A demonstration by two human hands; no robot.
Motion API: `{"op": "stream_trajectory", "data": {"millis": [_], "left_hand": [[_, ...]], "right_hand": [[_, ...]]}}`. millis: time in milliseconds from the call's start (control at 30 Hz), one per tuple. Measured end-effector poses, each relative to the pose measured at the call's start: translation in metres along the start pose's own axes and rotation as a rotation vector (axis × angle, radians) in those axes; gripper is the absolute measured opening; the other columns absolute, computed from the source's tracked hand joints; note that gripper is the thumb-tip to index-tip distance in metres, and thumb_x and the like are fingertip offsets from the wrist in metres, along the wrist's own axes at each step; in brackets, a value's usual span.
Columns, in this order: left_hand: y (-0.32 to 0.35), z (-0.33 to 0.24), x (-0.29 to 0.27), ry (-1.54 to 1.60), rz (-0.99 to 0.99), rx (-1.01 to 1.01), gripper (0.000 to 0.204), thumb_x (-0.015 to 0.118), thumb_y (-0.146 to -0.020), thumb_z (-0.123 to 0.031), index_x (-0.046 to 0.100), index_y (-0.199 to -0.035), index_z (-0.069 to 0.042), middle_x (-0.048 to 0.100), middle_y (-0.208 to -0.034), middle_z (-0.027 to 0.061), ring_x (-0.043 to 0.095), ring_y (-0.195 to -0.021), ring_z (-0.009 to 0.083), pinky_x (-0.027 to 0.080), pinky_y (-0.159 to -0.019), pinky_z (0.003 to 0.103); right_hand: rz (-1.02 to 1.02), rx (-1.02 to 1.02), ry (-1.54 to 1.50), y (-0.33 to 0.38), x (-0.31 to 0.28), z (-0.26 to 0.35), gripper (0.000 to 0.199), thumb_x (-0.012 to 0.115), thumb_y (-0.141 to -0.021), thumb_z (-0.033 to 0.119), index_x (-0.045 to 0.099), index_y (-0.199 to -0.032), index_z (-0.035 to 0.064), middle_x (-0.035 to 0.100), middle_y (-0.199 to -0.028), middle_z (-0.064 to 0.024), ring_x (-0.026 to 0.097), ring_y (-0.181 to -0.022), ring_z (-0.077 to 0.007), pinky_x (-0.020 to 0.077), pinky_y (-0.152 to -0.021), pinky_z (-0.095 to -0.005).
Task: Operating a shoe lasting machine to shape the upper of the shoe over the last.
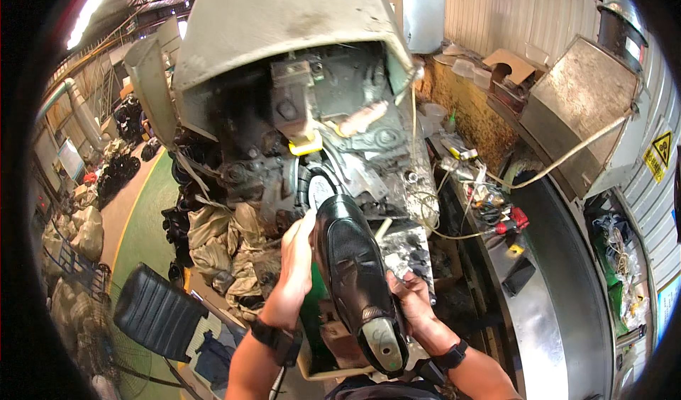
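Note:
A black leather shoe (347, 258) with a grey-green last (384, 343) in its opening lies lengthwise before me, tilted slightly. Its toe points at the machine and its heel towards my body. My left hand (292, 262) presses along the shoe's left side near the toe, fingers partly hidden. On the other side, my right hand (415, 302) grips it near the heel. Just beyond the toe, a pale flat piece (321, 190) sits among the machine's dark metal parts. A yellow-edged block (306, 143) hangs above it, under the machine's large grey hood (291, 28).
To the right runs a dark conveyor belt (567, 272), beside a cluttered ledge with a red tool (513, 220). A black padded chair (157, 311) stands at lower left, near crumpled beige cloth (213, 240). A cable (560, 160) crosses from a metal box (578, 109).

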State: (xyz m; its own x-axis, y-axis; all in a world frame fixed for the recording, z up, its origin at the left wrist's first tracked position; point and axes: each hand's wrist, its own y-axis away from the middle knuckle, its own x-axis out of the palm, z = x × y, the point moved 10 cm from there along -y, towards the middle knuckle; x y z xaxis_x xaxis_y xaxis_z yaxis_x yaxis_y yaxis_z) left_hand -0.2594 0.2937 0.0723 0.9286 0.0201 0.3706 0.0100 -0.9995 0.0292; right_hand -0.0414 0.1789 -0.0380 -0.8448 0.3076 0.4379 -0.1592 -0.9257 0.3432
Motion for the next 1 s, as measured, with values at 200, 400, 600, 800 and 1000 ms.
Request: {"op": "stream_trajectory", "data": {"millis": [200,400,600,800,1000], "left_hand": [[0.022,0.054,-0.06,0.281,-0.147,-0.338,0.049,0.05,-0.1,-0.047,0.068,-0.115,-0.005,0.072,-0.11,0.0099,0.067,-0.097,0.0248,0.052,-0.09,0.037],[0.006,0.062,-0.061,0.338,-0.143,-0.399,0.037,0.055,-0.102,-0.035,0.068,-0.115,-0.003,0.072,-0.109,0.009,0.067,-0.098,0.0216,0.053,-0.088,0.034],[-0.027,0.08,-0.058,0.487,-0.128,-0.401,0.035,0.054,-0.102,-0.032,0.067,-0.118,-0.003,0.071,-0.11,0.0087,0.067,-0.097,0.023,0.053,-0.088,0.038],[-0.039,0.107,-0.066,0.525,-0.182,-0.462,0.036,0.053,-0.102,-0.033,0.067,-0.12,-0.004,0.071,-0.113,0.0088,0.067,-0.099,0.024,0.053,-0.09,0.037],[-0.036,0.117,-0.068,0.495,-0.227,-0.53,0.035,0.053,-0.102,-0.032,0.067,-0.118,-0.004,0.072,-0.112,0.0085,0.067,-0.098,0.0233,0.053,-0.09,0.037]], "right_hand": [[0.197,-0.01,-0.324,-0.036,0.091,0.008,0.016,0.066,-0.097,0.01,0.07,-0.112,0.0046,0.073,-0.097,-0.0037,0.067,-0.081,-0.0132,0.0569,-0.072,-0.0295],[0.177,0.021,-0.233,-0.088,0.112,-0.002,0.021,0.066,-0.094,0.006,0.068,-0.115,0.0028,0.072,-0.103,-0.0049,0.067,-0.086,-0.0143,0.0562,-0.078,-0.0297],[0.118,0.001,-0.146,-0.127,0.109,-0.013,0.015,0.064,-0.097,0.01,0.066,-0.11,0.0032,0.07,-0.1,-0.0031,0.065,-0.085,-0.0113,0.0545,-0.073,-0.0289],[0.048,0.047,-0.169,-0.139,0.103,-0.021,0.022,0.067,-0.097,0.014,0.062,-0.112,-0.0021,0.07,-0.092,-0.0072,0.066,-0.073,-0.0135,0.0565,-0.064,-0.0307],[0.03,0.067,-0.196,-0.137,0.106,-0.017,0.025,0.066,-0.098,0.014,0.061,-0.115,-0.0029,0.071,-0.094,-0.0086,0.067,-0.073,-0.0146,0.0571,-0.064,-0.031]]}}
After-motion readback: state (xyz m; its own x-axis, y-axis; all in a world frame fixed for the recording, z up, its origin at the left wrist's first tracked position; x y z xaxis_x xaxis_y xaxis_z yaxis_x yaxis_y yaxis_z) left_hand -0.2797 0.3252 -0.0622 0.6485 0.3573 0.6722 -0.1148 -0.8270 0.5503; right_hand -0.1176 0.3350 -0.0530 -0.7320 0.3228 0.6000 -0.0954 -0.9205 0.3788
